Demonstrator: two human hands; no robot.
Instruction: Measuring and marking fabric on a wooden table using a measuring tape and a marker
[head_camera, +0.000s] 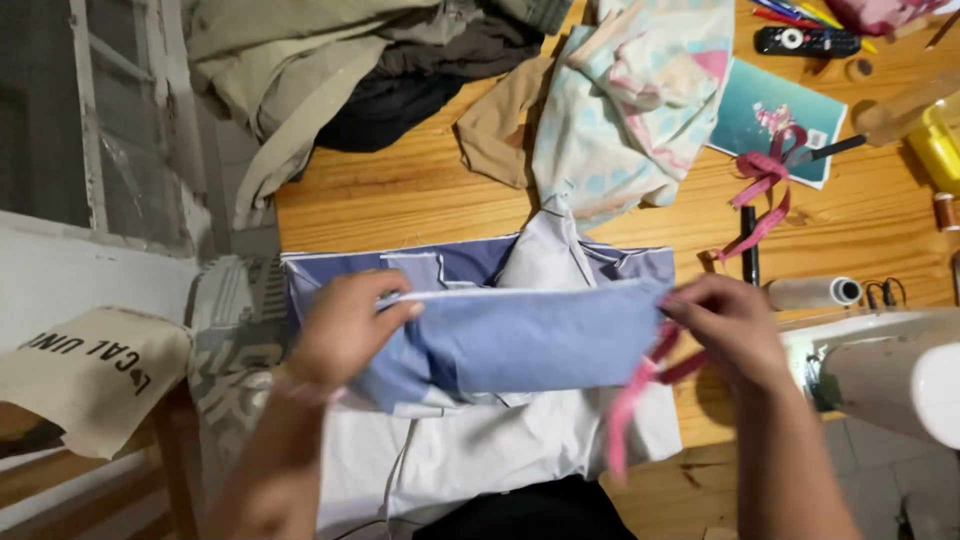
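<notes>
Head view. Nearest: left hand (345, 330) and right hand (730, 330), both closed in pinches on the ends of a folded blue fabric panel (530, 340), held taut just above white cloth (480, 450) at the bench (400, 195) edge. Right hand also grips a pink ribbon (630, 400), which dangles at that corner.

Step, as I judge it: lining up the folded top edge with the ribbon tucked in. Next move likely needs both edges kept even (sewing machine (890, 375) sits just right). Thread spool (815, 292) nearby; clothes pile (350, 60) far side.
</notes>
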